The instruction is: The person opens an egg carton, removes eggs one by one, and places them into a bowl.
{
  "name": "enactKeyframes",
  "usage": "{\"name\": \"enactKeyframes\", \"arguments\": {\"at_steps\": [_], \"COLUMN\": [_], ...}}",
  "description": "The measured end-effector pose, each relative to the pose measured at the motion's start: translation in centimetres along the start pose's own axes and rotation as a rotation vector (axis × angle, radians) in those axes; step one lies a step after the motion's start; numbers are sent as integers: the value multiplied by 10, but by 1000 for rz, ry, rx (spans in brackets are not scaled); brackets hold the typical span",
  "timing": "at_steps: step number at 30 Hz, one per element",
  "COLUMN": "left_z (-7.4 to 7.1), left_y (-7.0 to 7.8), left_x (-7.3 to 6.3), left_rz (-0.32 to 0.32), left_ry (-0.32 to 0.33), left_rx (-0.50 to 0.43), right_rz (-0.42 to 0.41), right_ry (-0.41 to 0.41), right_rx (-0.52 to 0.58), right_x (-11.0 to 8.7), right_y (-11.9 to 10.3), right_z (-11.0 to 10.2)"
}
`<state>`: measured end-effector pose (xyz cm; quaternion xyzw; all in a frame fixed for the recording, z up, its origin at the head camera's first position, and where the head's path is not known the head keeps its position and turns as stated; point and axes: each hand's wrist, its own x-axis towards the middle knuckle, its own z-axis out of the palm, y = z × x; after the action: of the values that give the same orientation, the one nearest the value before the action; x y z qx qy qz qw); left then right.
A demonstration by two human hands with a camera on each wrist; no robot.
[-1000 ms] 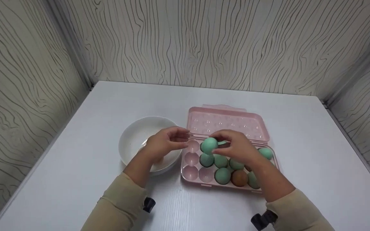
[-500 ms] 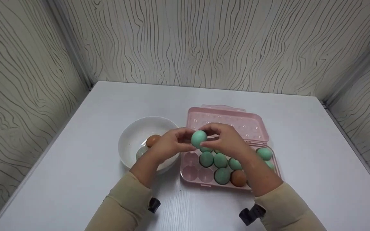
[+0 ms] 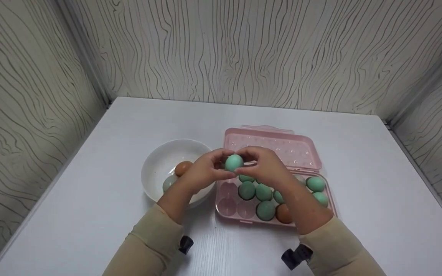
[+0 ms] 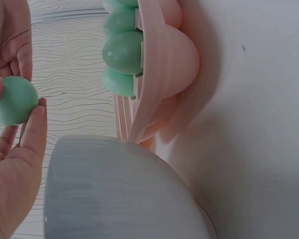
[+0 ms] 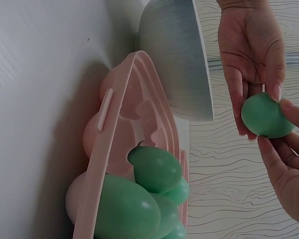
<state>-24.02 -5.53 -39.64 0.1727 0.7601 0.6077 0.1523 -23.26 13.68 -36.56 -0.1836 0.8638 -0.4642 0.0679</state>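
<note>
Between my two hands, above the near-left part of the pink egg carton [image 3: 227,207], a green egg [image 3: 234,163] is held up. My left hand [image 3: 200,172] has its thumb and fingers at the egg's left side, while my right hand [image 3: 267,168] pinches it from the right. Both wrist views show the egg [image 5: 266,115] in the fingertips of the two hands. The carton lies open with several green eggs [image 3: 266,211] and a brown egg [image 3: 283,213] in its cups. Some left-hand cups are bare, and my right forearm hides part of the carton.
A white bowl [image 3: 155,165] stands left of the carton, close beside it. Inside lie a brown egg [image 3: 182,168] and a pale egg [image 3: 169,182], partly hidden by my left arm. The carton's lid [image 3: 278,149] is folded back. Patterned walls [image 3: 228,53] enclose the white table [image 3: 159,115].
My right hand has carried the green egg left and up from over the carton. My left hand has come in from above the bowl to meet it, uncovering the eggs there.
</note>
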Motion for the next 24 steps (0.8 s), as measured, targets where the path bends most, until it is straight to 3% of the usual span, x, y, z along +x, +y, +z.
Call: {"name": "enactKeyframes", "arguments": {"at_steps": [10,17,24], "left_z": [0,-3,-12], "left_y": [0,0,-2], "left_x": [-1,-1,-4], "left_rz": [9,-39,-114], "left_ry": [20,43,94], "left_rx": [-15,3,19], "right_rz": [10,-4,38], "right_ry": [10,10,27], "right_rx": [10,22,47], "right_x": [0,0,-2], "right_y": [-2,0,2], "right_z": [0,-2,-10]}}
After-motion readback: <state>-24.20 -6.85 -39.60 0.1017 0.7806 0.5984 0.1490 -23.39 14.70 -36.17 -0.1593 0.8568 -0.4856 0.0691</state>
